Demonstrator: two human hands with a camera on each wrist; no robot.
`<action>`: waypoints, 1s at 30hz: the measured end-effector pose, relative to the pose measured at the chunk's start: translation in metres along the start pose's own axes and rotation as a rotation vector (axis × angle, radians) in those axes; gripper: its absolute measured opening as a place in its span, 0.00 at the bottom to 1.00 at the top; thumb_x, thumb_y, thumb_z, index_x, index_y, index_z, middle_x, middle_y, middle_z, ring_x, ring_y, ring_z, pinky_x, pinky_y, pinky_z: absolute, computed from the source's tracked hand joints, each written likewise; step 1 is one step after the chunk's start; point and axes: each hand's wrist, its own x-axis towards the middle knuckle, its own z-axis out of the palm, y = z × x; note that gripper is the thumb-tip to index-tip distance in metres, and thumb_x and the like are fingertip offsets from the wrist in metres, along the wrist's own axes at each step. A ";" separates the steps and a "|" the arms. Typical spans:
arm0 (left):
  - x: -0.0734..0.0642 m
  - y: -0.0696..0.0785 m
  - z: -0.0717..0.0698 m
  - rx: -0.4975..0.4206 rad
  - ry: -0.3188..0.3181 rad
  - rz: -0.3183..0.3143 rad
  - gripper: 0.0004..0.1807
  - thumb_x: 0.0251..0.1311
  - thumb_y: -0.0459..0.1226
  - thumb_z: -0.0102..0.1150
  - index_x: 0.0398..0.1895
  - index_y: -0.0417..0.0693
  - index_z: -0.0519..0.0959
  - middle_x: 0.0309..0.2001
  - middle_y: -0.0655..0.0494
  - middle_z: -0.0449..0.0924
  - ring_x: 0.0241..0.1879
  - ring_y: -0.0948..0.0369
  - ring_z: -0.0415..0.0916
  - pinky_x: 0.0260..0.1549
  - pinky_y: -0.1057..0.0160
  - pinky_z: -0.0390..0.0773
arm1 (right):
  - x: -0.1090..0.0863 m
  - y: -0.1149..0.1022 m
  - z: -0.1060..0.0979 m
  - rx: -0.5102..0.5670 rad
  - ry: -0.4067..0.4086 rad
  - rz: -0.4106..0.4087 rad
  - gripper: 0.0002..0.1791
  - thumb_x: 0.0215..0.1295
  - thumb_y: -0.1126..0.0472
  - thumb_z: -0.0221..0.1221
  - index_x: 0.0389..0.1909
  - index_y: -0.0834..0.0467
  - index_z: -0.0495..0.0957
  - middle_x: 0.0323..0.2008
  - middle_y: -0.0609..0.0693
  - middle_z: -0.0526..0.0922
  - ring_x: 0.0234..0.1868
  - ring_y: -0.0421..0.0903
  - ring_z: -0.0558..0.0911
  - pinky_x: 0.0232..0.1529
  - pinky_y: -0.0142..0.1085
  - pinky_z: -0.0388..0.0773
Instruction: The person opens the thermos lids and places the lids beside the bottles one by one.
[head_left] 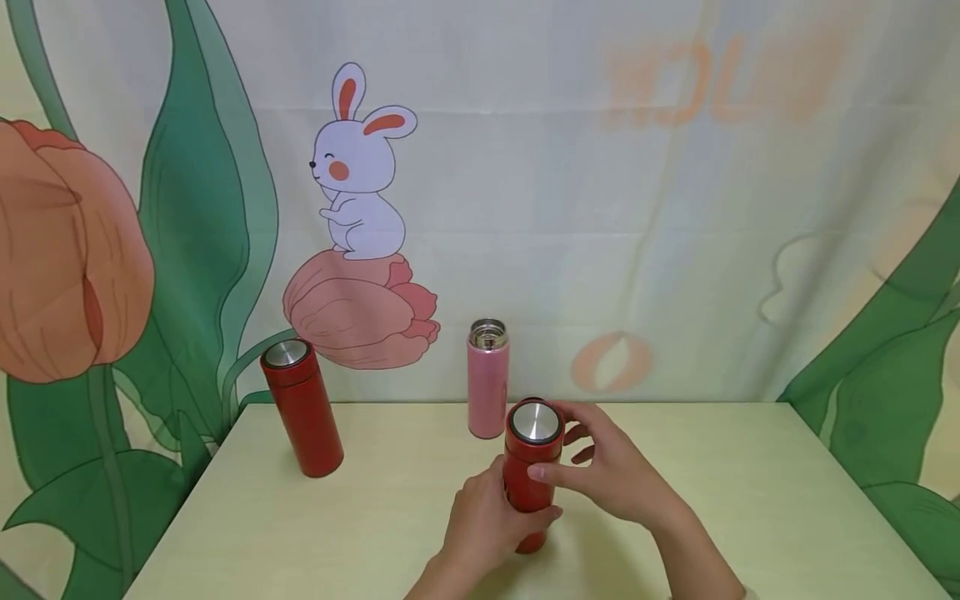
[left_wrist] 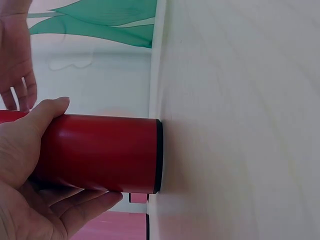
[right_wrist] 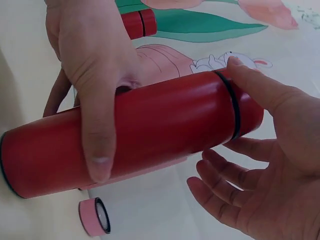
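Note:
A red thermos [head_left: 527, 487] with a steel-topped lid [head_left: 537, 422] stands upright or nearly so between both hands; whether its base touches the table I cannot tell. My left hand [head_left: 487, 517] grips its body, thumb on one side and fingers on the other, as the left wrist view also shows. At the lid, my right hand [head_left: 618, 467] has its thumb [right_wrist: 245, 72] and forefinger on opposite sides, the other fingers loosely bent. Behind the thermos is a pink thermos [head_left: 487, 387], upright with its mouth uncovered. A small pink cap [right_wrist: 92, 217] lies near it in the right wrist view.
Another red thermos [head_left: 303, 408], lid on, stands at the left of the pale table [head_left: 247, 533]. A printed cloth [head_left: 525, 208] with a rabbit and tulips hangs right behind the table's back edge.

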 end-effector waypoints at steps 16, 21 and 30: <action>-0.001 0.003 -0.001 -0.004 -0.006 -0.019 0.39 0.48 0.62 0.77 0.57 0.52 0.75 0.45 0.58 0.88 0.43 0.58 0.84 0.45 0.52 0.84 | 0.014 -0.043 -0.005 -0.241 -0.061 0.064 0.31 0.56 0.41 0.75 0.60 0.40 0.78 0.50 0.38 0.80 0.49 0.41 0.79 0.50 0.40 0.79; -0.002 0.002 -0.001 0.005 0.003 0.004 0.39 0.48 0.61 0.77 0.58 0.51 0.75 0.45 0.58 0.88 0.43 0.59 0.84 0.44 0.54 0.83 | 0.019 -0.058 0.000 -0.370 -0.044 0.094 0.29 0.54 0.42 0.77 0.55 0.46 0.80 0.46 0.40 0.80 0.48 0.39 0.80 0.51 0.40 0.81; 0.001 0.003 -0.002 -0.006 -0.040 -0.035 0.41 0.49 0.62 0.77 0.60 0.53 0.74 0.48 0.59 0.87 0.46 0.59 0.83 0.47 0.52 0.84 | 0.032 -0.082 0.009 -0.682 -0.081 0.150 0.27 0.49 0.43 0.79 0.38 0.57 0.79 0.33 0.47 0.77 0.32 0.43 0.76 0.31 0.37 0.77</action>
